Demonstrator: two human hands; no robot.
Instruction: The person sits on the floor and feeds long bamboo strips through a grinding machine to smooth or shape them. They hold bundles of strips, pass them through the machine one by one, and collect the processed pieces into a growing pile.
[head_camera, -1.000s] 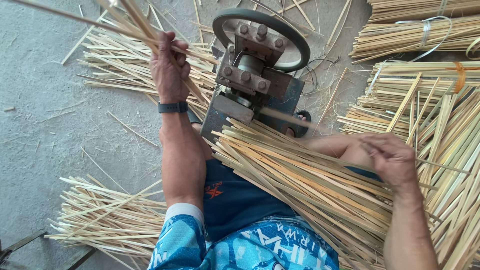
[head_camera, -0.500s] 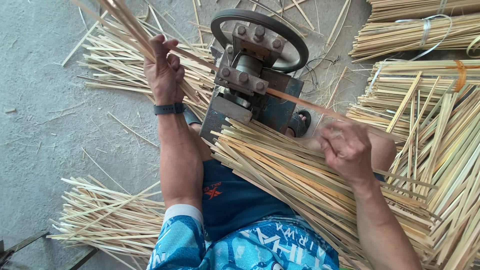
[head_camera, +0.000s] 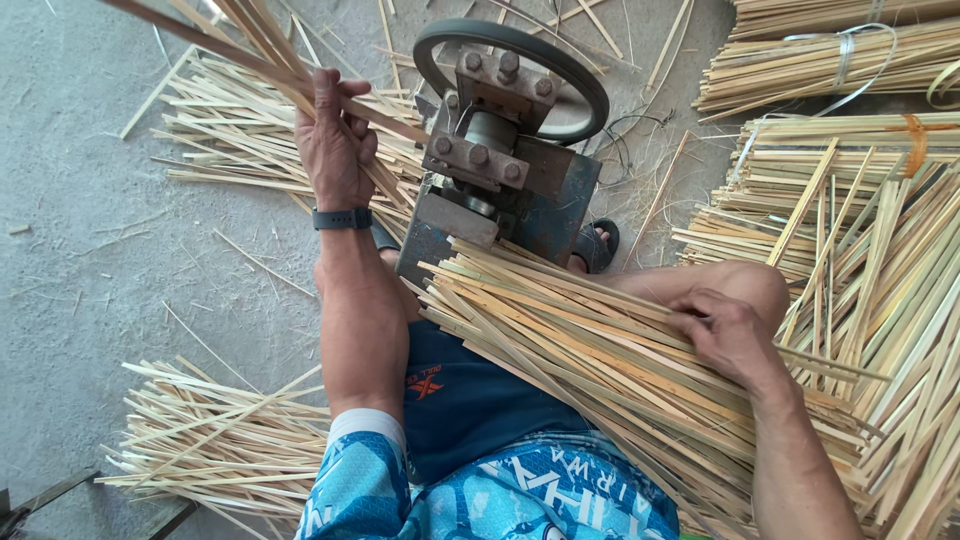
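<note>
Grey concrete floor (head_camera: 90, 250) in even daylight (rough and dusty), littered with thin pale slivers (head_camera: 240, 255).

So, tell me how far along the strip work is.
Done: thin slivers lie heaped on the floor and behind the machine. In hand: the left hand grips several strips; the right hand rests on the lap bundle. Left: that bundle and tied stacks.

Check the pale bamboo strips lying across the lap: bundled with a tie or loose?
Loose. The pale bamboo strips across the lap fan out unevenly with no band visible, unlike the tied bundles at the top right; the right hand rests on them.
</note>
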